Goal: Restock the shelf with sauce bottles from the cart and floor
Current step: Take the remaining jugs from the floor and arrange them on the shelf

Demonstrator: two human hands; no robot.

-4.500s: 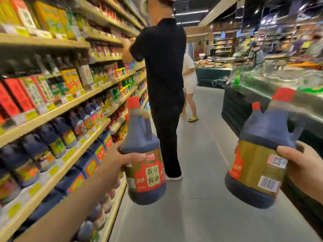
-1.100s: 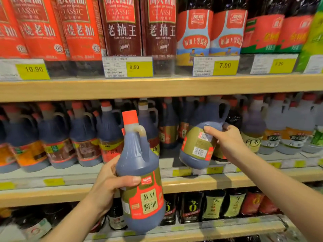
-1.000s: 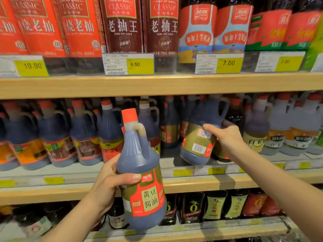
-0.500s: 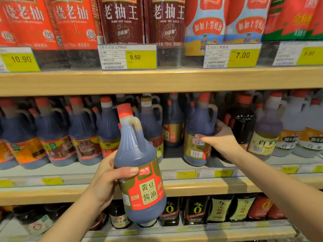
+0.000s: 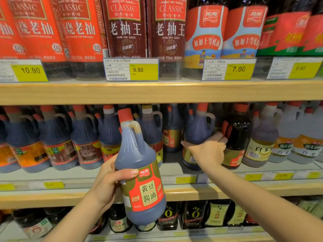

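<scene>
Head view, facing a wooden supermarket shelf unit point(image 5: 157, 92). At 9 o'clock on the middle shelf point(image 5: 227, 188) stands a row of handled dark sauce jugs point(image 5: 56, 137) with red caps, upright and touching one another. The upper shelf, from 10 to 2 o'clock, carries tall red-labelled soy sauce bottles point(image 5: 76, 30), then dark "Classic" dark soy bottles point(image 5: 125, 28), then blue-and-red oyster sauce bottles point(image 5: 206, 35); yellow price tags read 10.90 point(image 5: 30, 70), 9.50 point(image 5: 138, 69) and 7.00 point(image 5: 238, 69). At 6 o'clock the left hand point(image 5: 111, 180) grips a handled soy sauce jug point(image 5: 139, 165) around its body, thumb across the front just above the red-and-gold label, fingers wrapped behind; the jug is upright, tilted slightly, held off the shelf in front of the middle tier. At 3 o'clock the right hand point(image 5: 208, 151) is curled about the label area of a second soy sauce jug point(image 5: 199, 130), thumb to the left side and fingers around the right; this jug stands upright on the middle shelf, just beside a dark round-shouldered bottle point(image 5: 237, 133). Further toward 3 o'clock stand pale vinegar jugs point(image 5: 262, 140), blurred. The bottom shelf, 5 to 6 o'clock, holds small dark bottles point(image 5: 195, 213) with black labels.
</scene>
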